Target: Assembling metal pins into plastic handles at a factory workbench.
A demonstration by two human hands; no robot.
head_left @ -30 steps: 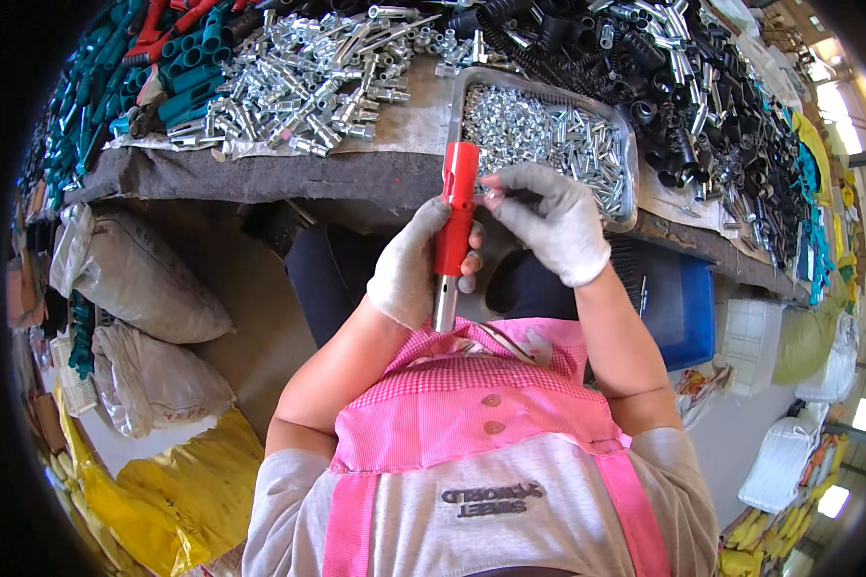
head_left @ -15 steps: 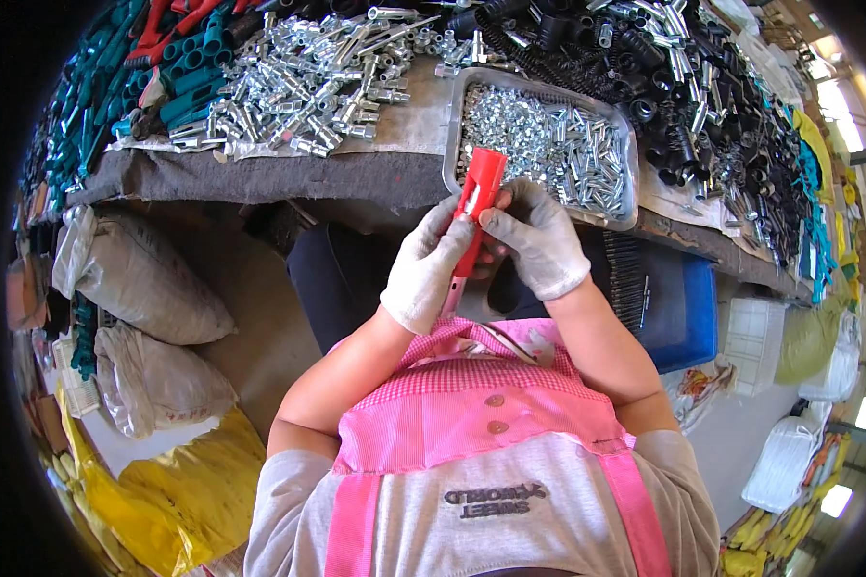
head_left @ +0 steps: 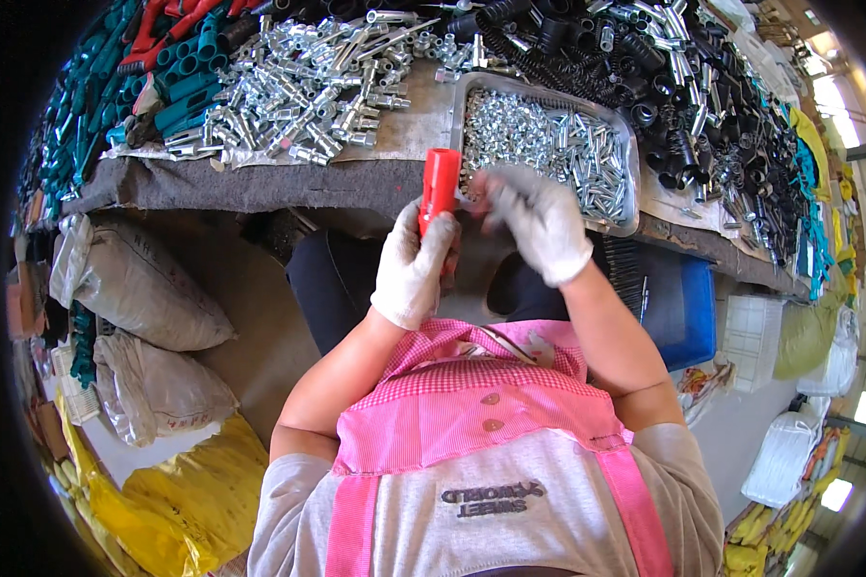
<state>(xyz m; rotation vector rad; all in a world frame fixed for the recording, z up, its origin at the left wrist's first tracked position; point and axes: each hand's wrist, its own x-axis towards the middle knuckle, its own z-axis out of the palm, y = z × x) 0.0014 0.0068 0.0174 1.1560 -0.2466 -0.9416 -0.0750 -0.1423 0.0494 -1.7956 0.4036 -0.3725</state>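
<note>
My left hand (head_left: 409, 269), in a white glove, is closed round a red tubular plastic part (head_left: 441, 183). The tube stands nearly upright, its open end pointing toward the workbench; its lower end is hidden by the fingers. My right hand (head_left: 546, 231), gloved too, is apart from the tube, to its right, over the near left corner of a metal tray (head_left: 633, 197). Its fingertips are smeared by motion, so whether they hold anything cannot be made out. In the tray lie small silver nuts (head_left: 505, 125) on the left and short silver pins (head_left: 597, 163) on the right.
Silver metal fittings (head_left: 308, 87) are heaped left of the tray, beside teal tubular parts (head_left: 188, 101). Black parts and springs (head_left: 664, 87) cover the bench's right. Below stand a blue bin (head_left: 678, 317), filled sacks (head_left: 149, 288) and yellow sheeting (head_left: 188, 490).
My right hand has come away from the red tube and moved slightly right. My left hand has shifted left with the tube, which is now more upright.
</note>
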